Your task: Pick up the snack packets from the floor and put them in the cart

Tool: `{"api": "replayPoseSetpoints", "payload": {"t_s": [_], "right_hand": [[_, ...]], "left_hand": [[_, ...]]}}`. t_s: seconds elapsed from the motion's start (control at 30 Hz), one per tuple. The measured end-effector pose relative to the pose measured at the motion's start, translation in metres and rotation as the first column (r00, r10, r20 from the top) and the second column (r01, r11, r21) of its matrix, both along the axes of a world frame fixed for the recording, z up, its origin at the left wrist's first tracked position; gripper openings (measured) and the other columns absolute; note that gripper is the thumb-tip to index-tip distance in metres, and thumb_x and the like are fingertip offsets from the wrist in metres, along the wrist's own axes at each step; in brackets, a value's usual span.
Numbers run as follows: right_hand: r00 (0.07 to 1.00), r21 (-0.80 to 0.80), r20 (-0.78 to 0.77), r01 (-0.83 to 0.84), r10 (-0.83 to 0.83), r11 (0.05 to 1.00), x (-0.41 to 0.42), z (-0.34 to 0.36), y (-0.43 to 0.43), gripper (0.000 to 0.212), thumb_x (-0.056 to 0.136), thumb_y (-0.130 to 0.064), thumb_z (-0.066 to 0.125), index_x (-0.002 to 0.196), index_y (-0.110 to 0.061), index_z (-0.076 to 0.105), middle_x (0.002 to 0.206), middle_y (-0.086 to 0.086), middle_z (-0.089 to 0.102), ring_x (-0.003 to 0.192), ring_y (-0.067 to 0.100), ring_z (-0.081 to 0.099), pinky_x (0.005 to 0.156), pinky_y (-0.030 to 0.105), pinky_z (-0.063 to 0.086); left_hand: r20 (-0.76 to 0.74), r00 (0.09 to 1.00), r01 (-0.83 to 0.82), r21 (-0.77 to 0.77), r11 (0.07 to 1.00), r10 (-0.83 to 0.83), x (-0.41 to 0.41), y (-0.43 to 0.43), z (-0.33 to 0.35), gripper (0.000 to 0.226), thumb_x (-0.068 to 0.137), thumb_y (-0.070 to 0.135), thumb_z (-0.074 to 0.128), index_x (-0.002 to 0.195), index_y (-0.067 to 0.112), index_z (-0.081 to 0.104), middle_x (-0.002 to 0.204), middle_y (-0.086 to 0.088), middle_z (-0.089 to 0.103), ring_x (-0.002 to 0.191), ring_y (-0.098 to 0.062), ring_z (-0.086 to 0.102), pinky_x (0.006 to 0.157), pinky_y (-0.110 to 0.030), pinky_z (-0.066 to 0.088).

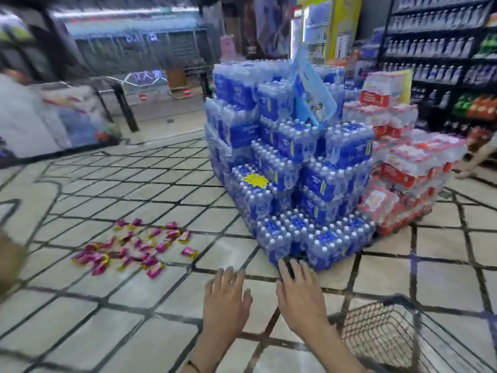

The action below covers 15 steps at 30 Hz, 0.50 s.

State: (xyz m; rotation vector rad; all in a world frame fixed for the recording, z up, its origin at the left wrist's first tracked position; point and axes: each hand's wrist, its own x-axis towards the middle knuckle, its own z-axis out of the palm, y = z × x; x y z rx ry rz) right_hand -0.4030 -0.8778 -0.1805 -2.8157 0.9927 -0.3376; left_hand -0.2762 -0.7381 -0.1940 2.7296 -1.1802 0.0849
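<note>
Head view: both hands, left hand point(226, 294) and right hand point(301, 297), are spread and empty; the snack packets point(134, 246) left of them look light, crinkly, easily pinched at edges.

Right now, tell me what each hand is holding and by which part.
Nothing is held. The left hand and right hand are both open and empty, fingers spread. The snack packets lie on the floor, untouched.

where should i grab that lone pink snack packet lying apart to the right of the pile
Pinch the lone pink foil snack packet across its middle, coming straight down from above: it lies flat on the tiled floor, clear of the scattered pile. The left hand is nearer. Its seams are too blurred to judge.
</note>
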Motion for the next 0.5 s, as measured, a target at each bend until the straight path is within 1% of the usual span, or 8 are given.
{"api": "replayPoseSetpoints", "payload": {"t_s": [0.07, 0.13, 0.2, 0.23, 0.3, 0.37, 0.43, 0.5], "right_hand": [[0.997, 0.000, 0.009, -0.071, 0.071, 0.998, 0.038, 0.005, 0.026, 0.057, 0.097, -0.041, 0.029, 0.146, -0.019, 0.049, 0.140, 0.009, 0.056, 0.132, 0.032, 0.049, 0.111, 0.048, 0.041], [0.988, 0.007, 0.018, -0.156, 0.155, 0.988, 0.077, 0.013, 0.055, 0.054, 0.101, -0.039, 0.033, 0.149, -0.018, 0.043, 0.144, 0.009, 0.053, 0.135, 0.029, 0.046, 0.115, 0.047, 0.036], [0.976, -0.002, 0.045, -0.213, 0.212, 0.977, 0.115, 0.019, 0.086, 0.051, 0.102, -0.038, 0.040, 0.149, -0.019, 0.044, 0.145, 0.008, 0.053, 0.136, 0.028, 0.045, 0.116, 0.047, 0.034], [0.972, -0.004, 0.058, -0.229, 0.228, 0.974, 0.134, 0.022, 0.102, 0.049, 0.101, -0.038, 0.046, 0.146, -0.019, 0.048, 0.142, 0.008, 0.056, 0.134, 0.029, 0.048, 0.115, 0.047, 0.036], [0.963, 0.004, 0.080, -0.258, 0.257, 0.966, 0.171, 0.027, 0.133, 0.048, 0.099, -0.037, 0.052, 0.144, -0.020, 0.051, 0.138, 0.007, 0.060, 0.132, 0.030, 0.051, 0.113, 0.047, 0.037], [0.949, 0.014, 0.072, -0.308, 0.306, 0.951, 0.209, 0.029, 0.161, 0.051, 0.102, -0.040, 0.044, 0.150, -0.022, 0.043, 0.146, 0.006, 0.053, 0.139, 0.028, 0.043, 0.117, 0.045, 0.031], [0.938, 0.015, 0.055, -0.344, 0.343, 0.939, 0.244, 0.029, 0.185, 0.054, 0.104, -0.043, 0.034, 0.154, -0.022, 0.034, 0.153, 0.006, 0.045, 0.145, 0.027, 0.035, 0.121, 0.043, 0.026], [0.935, 0.013, 0.053, -0.351, 0.350, 0.936, 0.274, 0.033, 0.207, 0.053, 0.103, -0.040, 0.031, 0.150, -0.019, 0.042, 0.147, 0.010, 0.052, 0.139, 0.032, 0.043, 0.116, 0.046, 0.035]], "left_hand": [[-0.019, 0.998, -0.062, -0.046, 0.997, 0.061, 0.024, 0.031, 0.004, 0.045, 0.086, 0.043, 0.049, 0.124, 0.025, 0.065, 0.126, -0.006, 0.066, 0.117, -0.031, 0.062, 0.088, -0.047, 0.054], [-0.025, 0.991, -0.137, -0.075, 0.988, 0.135, 0.050, 0.064, 0.008, 0.046, 0.089, 0.044, 0.046, 0.127, 0.025, 0.063, 0.128, -0.004, 0.065, 0.120, -0.030, 0.060, 0.090, -0.048, 0.054], [-0.034, 0.977, -0.215, -0.095, 0.972, 0.213, 0.077, 0.099, 0.012, 0.050, 0.092, 0.047, 0.039, 0.132, 0.026, 0.062, 0.133, -0.003, 0.063, 0.126, -0.029, 0.057, 0.095, -0.049, 0.051], [-0.046, 0.967, -0.255, -0.096, 0.962, 0.252, 0.092, 0.116, 0.015, 0.052, 0.094, 0.049, 0.037, 0.136, 0.028, 0.060, 0.138, -0.002, 0.061, 0.130, -0.029, 0.054, 0.100, -0.049, 0.048], [-0.070, 0.946, -0.323, -0.081, 0.943, 0.318, 0.121, 0.152, 0.020, 0.053, 0.100, 0.051, 0.033, 0.147, 0.032, 0.046, 0.150, 0.002, 0.049, 0.142, -0.026, 0.040, 0.112, -0.047, 0.037], [-0.056, 0.926, -0.377, -0.089, 0.922, 0.373, 0.153, 0.191, 0.024, 0.053, 0.103, 0.051, 0.030, 0.153, 0.034, 0.035, 0.158, 0.004, 0.038, 0.149, -0.024, 0.028, 0.118, -0.044, 0.029], [-0.052, 0.903, -0.429, -0.107, 0.897, 0.426, 0.184, 0.227, 0.028, 0.053, 0.104, 0.050, 0.033, 0.154, 0.033, 0.035, 0.158, 0.002, 0.038, 0.149, -0.025, 0.028, 0.117, -0.044, 0.029], [-0.043, 0.881, -0.473, -0.117, 0.873, 0.471, 0.212, 0.258, 0.029, 0.051, 0.102, 0.048, 0.042, 0.150, 0.030, 0.043, 0.153, -0.001, 0.046, 0.144, -0.027, 0.037, 0.112, -0.047, 0.037]]}}
